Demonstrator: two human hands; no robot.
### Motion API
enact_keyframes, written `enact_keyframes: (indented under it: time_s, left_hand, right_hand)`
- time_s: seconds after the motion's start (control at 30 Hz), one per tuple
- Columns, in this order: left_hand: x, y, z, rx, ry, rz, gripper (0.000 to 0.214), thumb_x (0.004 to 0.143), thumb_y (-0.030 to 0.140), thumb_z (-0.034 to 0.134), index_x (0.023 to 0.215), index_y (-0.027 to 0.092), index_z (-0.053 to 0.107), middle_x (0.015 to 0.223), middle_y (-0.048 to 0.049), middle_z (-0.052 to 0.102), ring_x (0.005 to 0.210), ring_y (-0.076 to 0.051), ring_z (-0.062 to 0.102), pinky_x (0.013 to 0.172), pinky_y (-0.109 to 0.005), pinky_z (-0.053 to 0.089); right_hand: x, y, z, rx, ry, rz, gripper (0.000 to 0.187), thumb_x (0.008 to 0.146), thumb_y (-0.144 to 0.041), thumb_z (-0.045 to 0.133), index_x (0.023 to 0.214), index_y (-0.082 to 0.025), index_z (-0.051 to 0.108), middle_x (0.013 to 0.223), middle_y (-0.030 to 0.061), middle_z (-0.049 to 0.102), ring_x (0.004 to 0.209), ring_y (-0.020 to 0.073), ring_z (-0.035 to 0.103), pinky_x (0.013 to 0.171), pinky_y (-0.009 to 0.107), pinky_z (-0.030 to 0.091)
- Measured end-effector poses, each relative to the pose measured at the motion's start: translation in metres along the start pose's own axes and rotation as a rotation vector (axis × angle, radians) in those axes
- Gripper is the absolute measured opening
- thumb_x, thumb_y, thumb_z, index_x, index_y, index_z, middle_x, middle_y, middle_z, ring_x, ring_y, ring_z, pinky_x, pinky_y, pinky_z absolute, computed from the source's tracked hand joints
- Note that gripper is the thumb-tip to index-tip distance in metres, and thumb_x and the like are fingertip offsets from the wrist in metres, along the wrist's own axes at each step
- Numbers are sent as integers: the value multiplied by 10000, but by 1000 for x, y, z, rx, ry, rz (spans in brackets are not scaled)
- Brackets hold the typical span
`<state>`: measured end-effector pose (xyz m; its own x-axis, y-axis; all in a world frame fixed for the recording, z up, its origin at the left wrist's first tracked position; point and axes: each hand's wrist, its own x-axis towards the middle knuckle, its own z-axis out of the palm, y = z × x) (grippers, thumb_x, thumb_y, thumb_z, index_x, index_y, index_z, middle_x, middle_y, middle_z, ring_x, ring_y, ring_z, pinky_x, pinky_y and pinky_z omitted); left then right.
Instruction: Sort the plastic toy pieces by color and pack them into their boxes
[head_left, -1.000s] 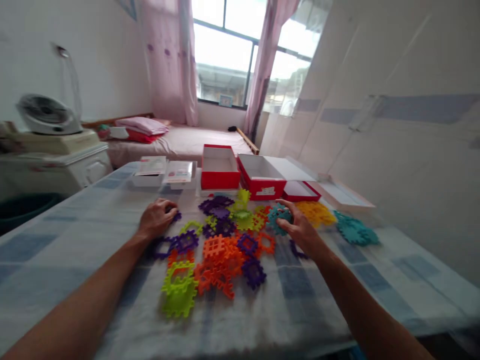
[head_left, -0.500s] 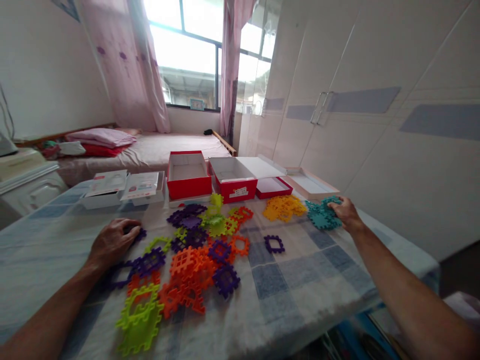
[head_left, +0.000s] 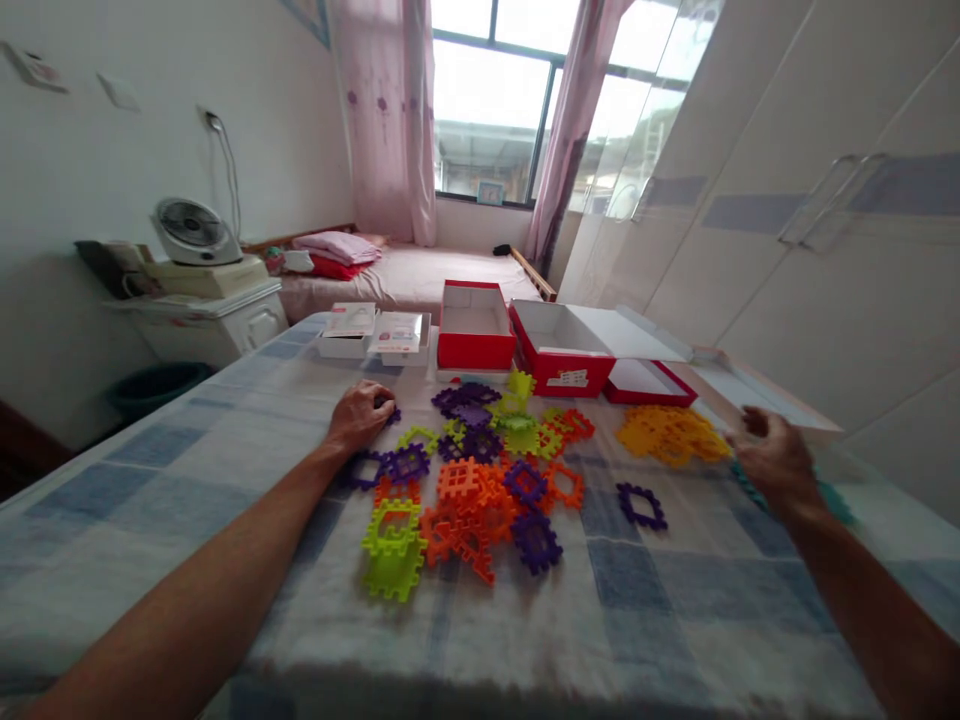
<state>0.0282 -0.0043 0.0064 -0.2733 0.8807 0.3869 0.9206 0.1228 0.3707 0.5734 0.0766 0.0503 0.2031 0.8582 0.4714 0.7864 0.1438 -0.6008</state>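
Observation:
My left hand lies on the tablecloth at the left of the pile, its fingers curled over a purple notched plastic tile that is mostly hidden. My right hand is above the teal tiles on the right; its fingers are loosely bent, apart, with nothing visible in them. Just left of it is a heap of yellow tiles. Between my hands spread orange tiles, lime green tiles and purple tiles. One purple square frame lies by itself.
Along the table's far side stand two red boxes, a shallow red lid, a pale tray and two small white boxes. Behind them are a bed and a wardrobe. A fan sits at left.
The view has swung left. My right hand has let go of the teal tiles' edge and moved over them toward the yellow heap. My left hand keeps its place by the purple tile.

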Motion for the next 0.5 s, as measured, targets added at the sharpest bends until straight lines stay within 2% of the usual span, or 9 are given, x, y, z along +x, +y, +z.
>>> enact_keyframes:
  time_s: [0.13,0.27,0.37,0.5]
  left_hand:
    - [-1,1,2,-27,-8,30,242,731,294,481,814,198,686,988,-56,661,961,-198,590,930,-284,432]
    - [0,0,2,-62,-32,67,235,741,305,478,799,196,678,986,-55,657,970,-197,587,933,-278,426]
    - [0,-2,2,-81,-38,94,232,745,311,476,789,197,673,978,-51,654,966,-194,588,930,-275,425]
    - [0,-2,3,-81,-37,91,246,747,305,470,811,193,679,981,-54,652,953,-197,590,919,-281,433]
  right_hand:
    - [-39,-82,39,151,-280,-137,404,725,-343,565,1111,-221,561,1124,111,609,1022,233,590,843,379,486]
    - [-67,-143,74,111,-500,-425,489,774,-378,559,1227,-197,526,1217,108,576,1116,237,532,939,400,417]
    - [-75,-165,96,-45,-580,-532,580,763,-404,593,1296,-200,491,1239,126,563,1139,276,496,941,441,384]
    - [-79,-175,117,-113,-700,-527,638,745,-492,610,1311,-223,490,1187,128,587,1094,277,505,899,412,391]
